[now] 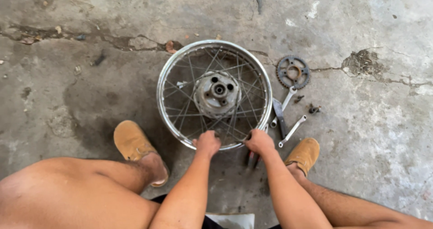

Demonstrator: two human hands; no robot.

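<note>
We see our own body bare for the most part: both forearms without sleeves, both legs uncovered from thigh to ankle. Our left hand (207,143) and right hand (259,141) wear no gloves, rings or watch. On each foot we wear a tan, suede-like shoe, the left shoe (131,140) and the right shoe (304,154), rounded at the toe and scuffed. Dark shorts show between our thighs.

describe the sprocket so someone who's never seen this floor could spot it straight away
Start at the big spoked wheel lying flat on the concrete floor. Look just past its rim, up and to the right, beside a crack. The sprocket is a dark toothed ring with a hollow centre, round where the wrenches below it are long and thin.
</note>
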